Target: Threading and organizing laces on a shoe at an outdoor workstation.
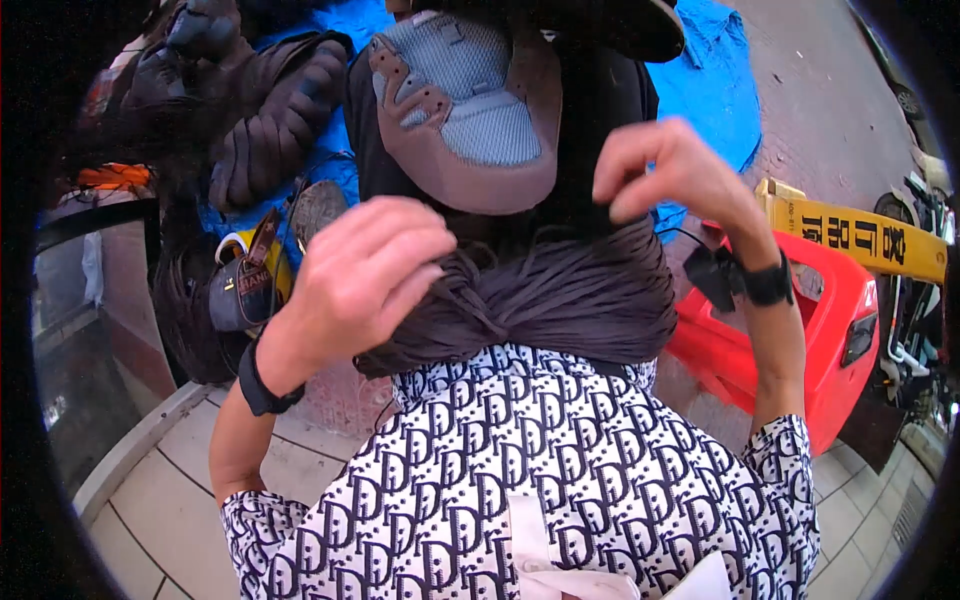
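Observation:
Across my lap lies a thick bundle of dark brown shoelaces (590, 295), twisted together near its middle. Over the bundle's left end hovers my left hand (370, 270), its fingers loosely bent and the thumb a little apart from them. My right hand (670, 175) is raised above the bundle's right end, slightly blurred. Its forefinger curls close to the thumb, and whatever may be between them is too small to make out. Beyond the laces, a shoe upper (490, 120) of grey mesh and brown suede rests between my hands on something dark.
At the right stands a red plastic stool (820, 340) beside a yellow sign board (870, 235). Blue sheeting (720, 90) spreads beyond, with dark bundled pieces (270, 120) at the far left. A yellow and dark container (250, 285) sits near my left arm, next to a glass-fronted frame (100, 330).

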